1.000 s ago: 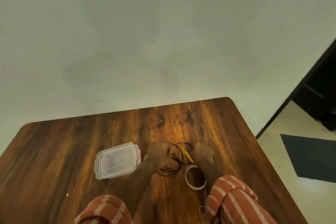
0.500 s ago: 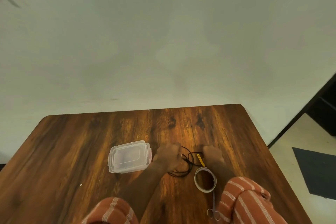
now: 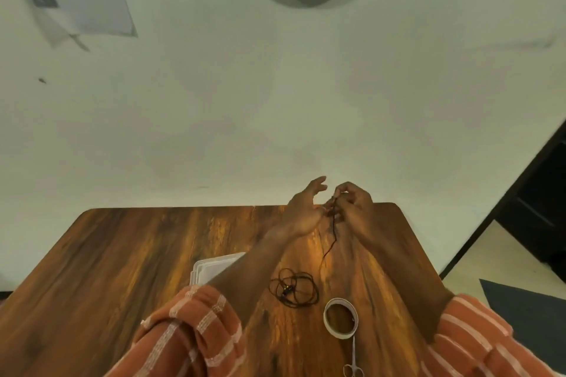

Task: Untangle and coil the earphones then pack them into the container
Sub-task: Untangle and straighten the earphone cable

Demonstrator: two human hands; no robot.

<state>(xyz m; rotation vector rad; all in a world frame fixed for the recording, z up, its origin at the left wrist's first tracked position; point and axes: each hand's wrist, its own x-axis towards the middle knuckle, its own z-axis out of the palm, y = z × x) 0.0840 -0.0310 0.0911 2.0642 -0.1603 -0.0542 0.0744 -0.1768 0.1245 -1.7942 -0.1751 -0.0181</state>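
Both hands, low at the earphones (image 3: pixel 294 289) earlier, are now raised over the far table (image 3: pixel 128 254) edge. Right hand (image 3: pixel 352 208) fingers pinch one cord end; left hand (image 3: pixel 303 211) fingers are spread open. The remaining tangle lies on the table beside the tape (image 3: pixel 340 318). The container (image 3: pixel 211 268) now sits partly hidden under the left forearm.

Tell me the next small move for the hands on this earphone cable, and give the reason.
Probably wind the hanging cable around the left hand. The right hand has a grip on one end of the earphones up by the left hand's spread fingers, one strand hangs down to the loose tangle on the table, and the container waits shut.
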